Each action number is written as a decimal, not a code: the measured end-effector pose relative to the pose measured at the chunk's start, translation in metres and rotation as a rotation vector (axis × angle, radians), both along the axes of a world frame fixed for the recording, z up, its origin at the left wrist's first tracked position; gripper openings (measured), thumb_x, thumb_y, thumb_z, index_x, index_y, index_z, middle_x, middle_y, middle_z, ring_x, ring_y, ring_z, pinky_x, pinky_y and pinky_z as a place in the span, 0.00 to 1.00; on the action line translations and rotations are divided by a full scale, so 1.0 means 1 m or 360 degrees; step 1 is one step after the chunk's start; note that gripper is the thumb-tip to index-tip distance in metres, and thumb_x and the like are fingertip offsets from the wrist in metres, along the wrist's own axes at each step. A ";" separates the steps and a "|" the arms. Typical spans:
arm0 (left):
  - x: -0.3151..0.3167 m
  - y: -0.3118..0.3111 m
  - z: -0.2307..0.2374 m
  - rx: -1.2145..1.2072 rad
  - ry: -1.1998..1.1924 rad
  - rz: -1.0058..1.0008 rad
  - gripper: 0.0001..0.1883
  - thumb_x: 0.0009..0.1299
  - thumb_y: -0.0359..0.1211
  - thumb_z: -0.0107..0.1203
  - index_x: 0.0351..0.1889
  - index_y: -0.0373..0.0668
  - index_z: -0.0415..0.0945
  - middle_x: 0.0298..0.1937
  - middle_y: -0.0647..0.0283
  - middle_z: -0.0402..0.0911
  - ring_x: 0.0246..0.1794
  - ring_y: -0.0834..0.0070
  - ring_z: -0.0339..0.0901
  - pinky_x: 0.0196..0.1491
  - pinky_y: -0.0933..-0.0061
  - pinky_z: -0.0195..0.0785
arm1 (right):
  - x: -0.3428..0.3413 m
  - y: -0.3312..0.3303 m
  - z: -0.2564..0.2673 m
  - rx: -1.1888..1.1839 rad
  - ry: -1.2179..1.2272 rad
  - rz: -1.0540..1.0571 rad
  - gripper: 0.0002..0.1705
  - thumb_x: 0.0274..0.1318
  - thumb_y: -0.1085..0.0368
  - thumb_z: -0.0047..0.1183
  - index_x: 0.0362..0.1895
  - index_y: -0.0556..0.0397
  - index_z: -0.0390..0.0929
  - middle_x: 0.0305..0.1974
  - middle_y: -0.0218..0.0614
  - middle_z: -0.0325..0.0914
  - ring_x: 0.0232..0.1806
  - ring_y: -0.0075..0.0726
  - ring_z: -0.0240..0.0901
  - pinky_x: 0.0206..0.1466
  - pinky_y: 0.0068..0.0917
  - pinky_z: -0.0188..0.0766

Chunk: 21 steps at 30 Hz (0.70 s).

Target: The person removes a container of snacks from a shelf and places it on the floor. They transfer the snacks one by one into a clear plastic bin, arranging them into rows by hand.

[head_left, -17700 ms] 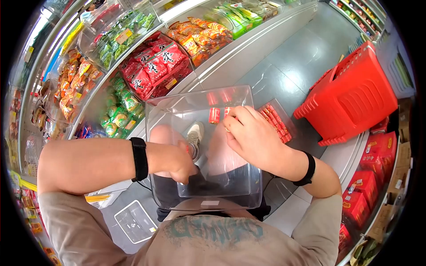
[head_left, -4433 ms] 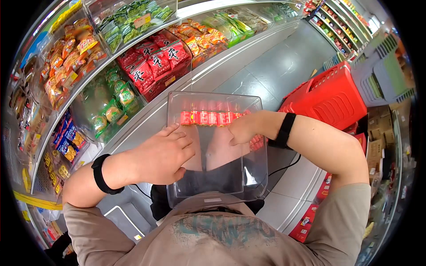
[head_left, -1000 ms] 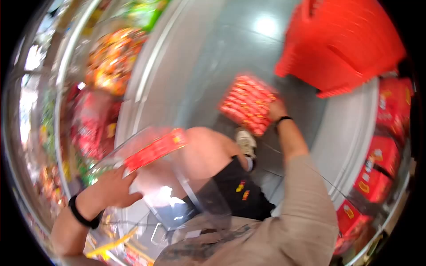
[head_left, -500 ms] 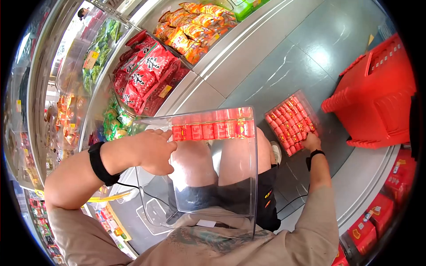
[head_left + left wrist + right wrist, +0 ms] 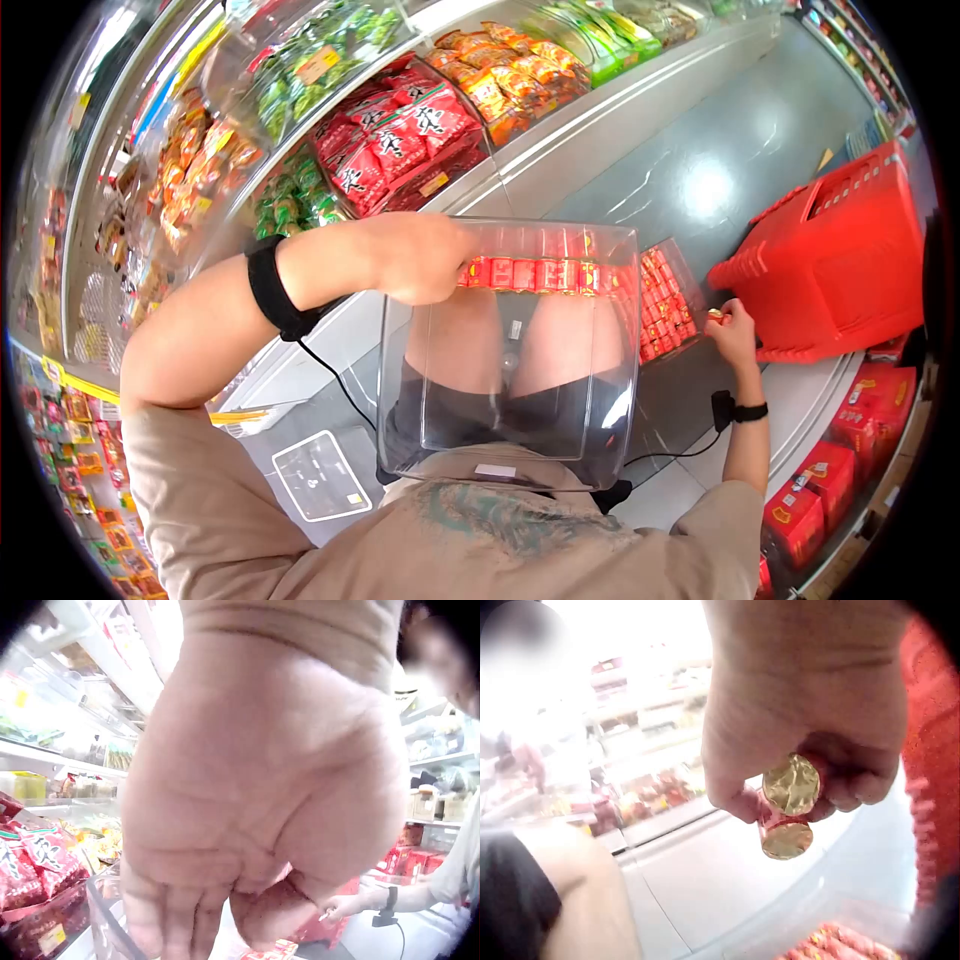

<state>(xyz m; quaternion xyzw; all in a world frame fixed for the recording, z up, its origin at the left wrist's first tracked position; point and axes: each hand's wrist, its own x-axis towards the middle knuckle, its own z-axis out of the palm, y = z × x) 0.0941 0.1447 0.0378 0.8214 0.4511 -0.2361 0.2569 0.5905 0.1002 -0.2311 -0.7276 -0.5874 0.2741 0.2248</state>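
A clear plastic bin (image 5: 510, 400) rests across the person's lap, with a row of red rolls (image 5: 540, 274) standing along its far wall. The left hand (image 5: 425, 258) reaches over the bin's far left corner, right at the left end of that row. In the left wrist view its fingers (image 5: 180, 922) point straight down; the fingertips are partly hidden. Off to the right, the right hand (image 5: 735, 330) pinches two red rolls with gold foil ends (image 5: 786, 810), beside a clear tray (image 5: 690, 272) packed with more red rolls (image 5: 662, 305) on the floor.
Red shopping baskets (image 5: 830, 260) stand just beyond the right hand. A shelf with bagged snacks (image 5: 395, 140) runs along the left and far side. Red boxes (image 5: 825, 475) line the lower right. A white-rimmed lid (image 5: 322, 475) lies on the floor at left. Cables trail from both wrists.
The right hand has come up off the floor tray with two rolls between its fingers. The left hand has shifted over the bin's corner to the row's end. The head view has turned.
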 end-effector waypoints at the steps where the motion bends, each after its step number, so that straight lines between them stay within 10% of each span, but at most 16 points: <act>1: -0.003 -0.004 0.009 0.0003 -0.0121 0.0056 0.11 0.66 0.28 0.46 0.43 0.35 0.75 0.39 0.43 0.80 0.45 0.43 0.78 0.47 0.49 0.71 | -0.004 0.000 0.033 0.0189 0.0094 0.0050 0.14 0.43 0.67 0.61 0.32 0.58 0.69 0.21 0.29 0.65 0.23 0.19 0.58 0.26 0.24 0.60; 5: -0.005 -0.032 0.039 0.0107 -0.0473 0.0087 0.11 0.63 0.28 0.52 0.42 0.35 0.73 0.40 0.47 0.80 0.42 0.46 0.78 0.46 0.52 0.73 | -0.059 -0.006 0.174 0.0504 0.0672 0.0317 0.10 0.47 0.75 0.51 0.35 0.54 0.67 0.28 0.23 0.64 0.29 0.14 0.57 0.31 0.16 0.57; 9: 0.005 -0.083 0.043 0.0352 -0.0761 -0.0360 0.18 0.59 0.29 0.61 0.47 0.42 0.71 0.51 0.49 0.76 0.43 0.49 0.79 0.46 0.55 0.76 | -0.140 -0.023 0.270 -0.0007 0.0947 0.0502 0.11 0.48 0.73 0.53 0.38 0.55 0.69 0.32 0.25 0.69 0.34 0.16 0.64 0.37 0.19 0.65; 14: 0.013 -0.126 0.032 0.0906 -0.1052 -0.0704 0.24 0.60 0.33 0.67 0.52 0.45 0.69 0.58 0.47 0.68 0.49 0.48 0.76 0.47 0.54 0.76 | -0.224 -0.042 0.290 -0.0242 0.0817 0.0974 0.14 0.52 0.67 0.58 0.42 0.57 0.71 0.34 0.31 0.73 0.37 0.22 0.72 0.40 0.23 0.70; 21: -0.001 -0.117 0.018 0.0651 -0.1138 0.0010 0.23 0.61 0.36 0.71 0.49 0.40 0.71 0.49 0.52 0.73 0.44 0.58 0.79 0.38 0.65 0.77 | -0.281 -0.036 0.286 -0.0751 0.1295 0.0951 0.18 0.54 0.63 0.58 0.46 0.59 0.72 0.37 0.32 0.75 0.39 0.23 0.71 0.41 0.23 0.67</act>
